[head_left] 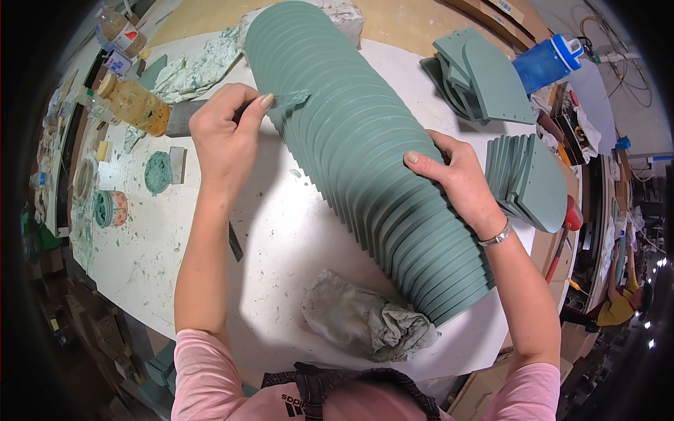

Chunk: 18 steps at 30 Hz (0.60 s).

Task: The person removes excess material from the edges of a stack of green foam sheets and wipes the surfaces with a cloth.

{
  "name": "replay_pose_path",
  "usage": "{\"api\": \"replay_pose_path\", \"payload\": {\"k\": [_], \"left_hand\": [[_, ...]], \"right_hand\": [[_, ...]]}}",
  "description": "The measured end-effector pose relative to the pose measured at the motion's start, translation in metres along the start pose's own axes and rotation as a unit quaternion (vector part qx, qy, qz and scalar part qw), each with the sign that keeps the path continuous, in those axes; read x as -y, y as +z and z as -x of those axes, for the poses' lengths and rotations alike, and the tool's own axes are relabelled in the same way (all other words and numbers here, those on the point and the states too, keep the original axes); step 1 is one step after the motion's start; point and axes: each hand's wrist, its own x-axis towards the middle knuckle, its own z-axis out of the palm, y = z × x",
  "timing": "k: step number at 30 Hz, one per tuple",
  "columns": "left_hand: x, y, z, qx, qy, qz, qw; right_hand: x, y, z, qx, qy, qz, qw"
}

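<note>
Plainly: left hand (pixel 223 133), one tool (smeared) (pixel 289 99); right hand (pixel 458 174), one column (pixel 358 119).

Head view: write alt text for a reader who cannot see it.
A person's left hand holds a green-smeared tool at a long, ridged green form, while the right hand rests on its right side. A crumpled cloth and stacks of green plates lie nearby on a white table.
</note>
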Motion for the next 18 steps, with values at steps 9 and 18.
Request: {"api": "replay_pose_path", "payload": {"k": [9,18], "left_hand": [[0.002,0.006,0.001,-0.02,0.033,0.007,0.999],[0.008,0.011,0.004,-0.037,0.021,0.043,0.998]], "right_hand": [[0.001,0.001,0.0,-0.002,-0.003,-0.001,1.0],[0.003,0.0,0.001,0.019,0.015,-0.003,1.0]]}}
